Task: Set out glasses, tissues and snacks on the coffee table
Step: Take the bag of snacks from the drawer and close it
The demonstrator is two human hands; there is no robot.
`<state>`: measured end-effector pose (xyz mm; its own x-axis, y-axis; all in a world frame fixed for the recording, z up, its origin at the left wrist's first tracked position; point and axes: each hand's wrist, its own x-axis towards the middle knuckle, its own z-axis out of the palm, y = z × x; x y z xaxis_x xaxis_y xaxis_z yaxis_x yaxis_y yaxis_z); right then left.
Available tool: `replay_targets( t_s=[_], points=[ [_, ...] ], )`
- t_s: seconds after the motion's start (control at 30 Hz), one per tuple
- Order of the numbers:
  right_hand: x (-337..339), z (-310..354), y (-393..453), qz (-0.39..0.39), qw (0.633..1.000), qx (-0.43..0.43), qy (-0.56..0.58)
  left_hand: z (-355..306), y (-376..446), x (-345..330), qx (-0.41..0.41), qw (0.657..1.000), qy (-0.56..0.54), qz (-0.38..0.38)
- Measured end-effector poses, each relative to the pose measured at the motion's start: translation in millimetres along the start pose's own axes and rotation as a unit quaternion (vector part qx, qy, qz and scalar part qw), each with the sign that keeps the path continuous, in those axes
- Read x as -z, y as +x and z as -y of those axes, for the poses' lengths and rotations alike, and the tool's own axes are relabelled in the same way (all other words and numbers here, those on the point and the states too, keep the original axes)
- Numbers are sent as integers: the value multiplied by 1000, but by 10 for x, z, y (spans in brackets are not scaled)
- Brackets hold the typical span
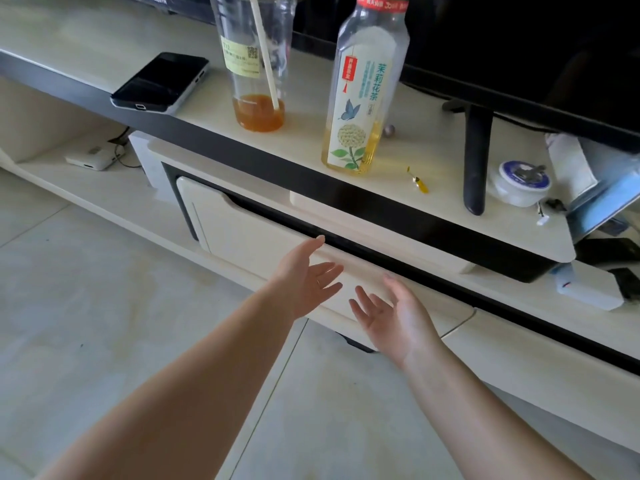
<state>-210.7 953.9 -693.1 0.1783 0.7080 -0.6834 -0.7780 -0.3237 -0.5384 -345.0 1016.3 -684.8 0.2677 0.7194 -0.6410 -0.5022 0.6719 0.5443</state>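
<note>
Far above the left hand [304, 275], the clear plastic cup with amber liquid [254, 64] and the labelled tea bottle [363, 88] lose their tops at the frame's edge; the drawer's dark slot [346, 233] hides its contents.

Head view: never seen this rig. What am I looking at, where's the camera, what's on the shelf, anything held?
No machine here: a person wears one wide-angle camera on the head, looking forward and down. The left hand and right hand are bare, open, palms facing each other, and hold nothing. They reach toward a cream drawer under a TV stand. On the stand's top: a phone, a cup with a straw and a little orange drink, a tea bottle, a TV leg and a small white tub. No glasses, tissues or snacks are identifiable.
</note>
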Motion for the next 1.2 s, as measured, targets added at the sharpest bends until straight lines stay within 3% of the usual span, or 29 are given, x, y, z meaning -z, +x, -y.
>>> replay_targets(
  t_s=[0.17,0.27,0.6,1.0,1.2],
  points=[
    [-169,-294,-59,48,992,-18,-111,-79,-309,385,-50,997,50,-8],
    [-502,-551,-256,123,976,-26,-177,-213,-701,790,-121,989,50,-66],
    [-1342,-1549,-1784,389,856,-38,-339,-85,-2884,1838,-333,913,-96,-217],
    [-1380,-3051,-4146,577,708,-132,-386,986,-5937,2821,-509,758,-136,-384],
    [-1067,-3782,-5423,696,555,-198,-411,1891,-7313,2995,-572,624,-198,-494]
  ],
)
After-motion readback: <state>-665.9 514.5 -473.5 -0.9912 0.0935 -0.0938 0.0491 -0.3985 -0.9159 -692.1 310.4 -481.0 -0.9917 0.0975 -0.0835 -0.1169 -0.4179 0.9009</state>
